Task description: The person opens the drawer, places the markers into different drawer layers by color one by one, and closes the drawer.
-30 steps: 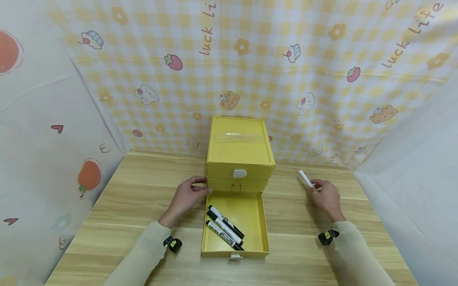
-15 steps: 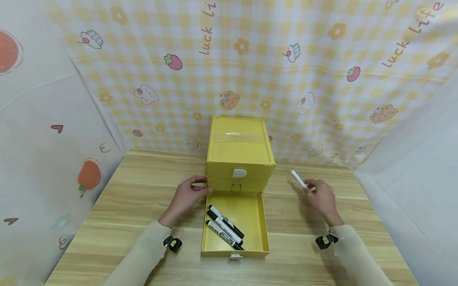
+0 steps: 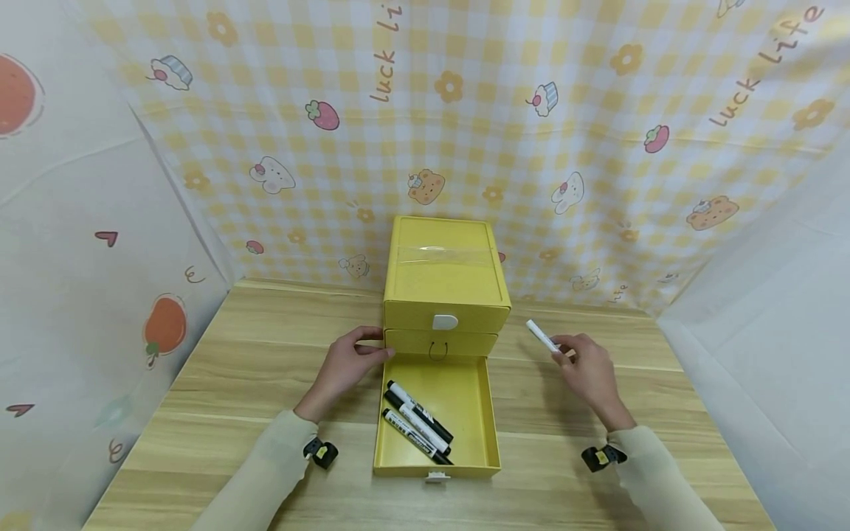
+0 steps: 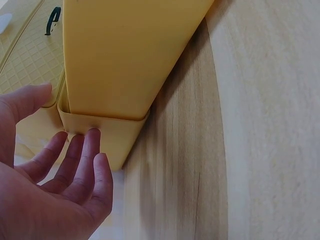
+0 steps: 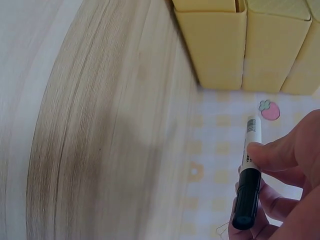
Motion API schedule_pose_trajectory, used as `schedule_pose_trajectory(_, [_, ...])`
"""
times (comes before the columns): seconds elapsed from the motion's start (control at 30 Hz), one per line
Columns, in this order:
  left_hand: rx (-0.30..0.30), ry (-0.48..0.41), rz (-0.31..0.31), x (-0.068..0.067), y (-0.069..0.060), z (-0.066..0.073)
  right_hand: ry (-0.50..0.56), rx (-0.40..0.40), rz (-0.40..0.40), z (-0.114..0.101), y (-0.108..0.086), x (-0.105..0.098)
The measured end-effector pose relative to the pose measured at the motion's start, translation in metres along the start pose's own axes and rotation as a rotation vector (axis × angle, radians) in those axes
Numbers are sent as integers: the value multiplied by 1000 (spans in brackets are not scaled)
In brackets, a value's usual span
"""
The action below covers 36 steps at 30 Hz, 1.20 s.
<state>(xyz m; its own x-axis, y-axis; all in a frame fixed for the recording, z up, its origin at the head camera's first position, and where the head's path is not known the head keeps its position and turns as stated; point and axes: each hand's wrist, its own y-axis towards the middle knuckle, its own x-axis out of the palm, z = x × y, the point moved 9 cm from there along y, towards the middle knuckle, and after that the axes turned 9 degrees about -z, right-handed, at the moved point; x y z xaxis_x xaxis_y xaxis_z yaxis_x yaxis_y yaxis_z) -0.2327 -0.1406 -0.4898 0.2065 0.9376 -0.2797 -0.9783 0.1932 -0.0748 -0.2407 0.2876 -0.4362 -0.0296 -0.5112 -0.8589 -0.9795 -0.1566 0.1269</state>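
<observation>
A yellow drawer cabinet (image 3: 448, 273) stands at the middle of the table. Its bottom drawer (image 3: 473, 402) is pulled out toward the person, with 3 black-and-white markers (image 3: 417, 424) lying slanted on its left side. My left hand (image 3: 342, 366) is at the cabinet's lower left side. In the left wrist view its fingertips (image 4: 92, 134) rest against the yellow casing, while the thumb sits near the front edge. Right of the cabinet, my right hand (image 3: 589, 372) pinches a marker (image 3: 542, 335) between thumb and fingers. The black cap end (image 5: 246, 202) shows in the right wrist view.
The wooden table (image 3: 279, 310) reaches back to a yellow checked curtain (image 3: 478, 147). White cloth walls flank both sides. A white handle (image 3: 445, 322) marks the top drawer, a dark loop (image 3: 438, 351) the middle one. Another white handle (image 3: 437, 478) projects from the open drawer's front.
My right hand has moved left toward the cabinet, carrying the marker. The left hand, the drawer and the markers inside it have stayed in place.
</observation>
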Motion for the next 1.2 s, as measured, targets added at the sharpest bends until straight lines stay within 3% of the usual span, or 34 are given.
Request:
schedule_pose_trajectory(0.73, [-2, 3, -5, 2, 1, -1, -22, -90, -15, -33, -22, 2])
schedule_pose_trajectory(1.2, [7, 11, -12, 2, 0, -2, -12, -241, -6, -68, -47, 5])
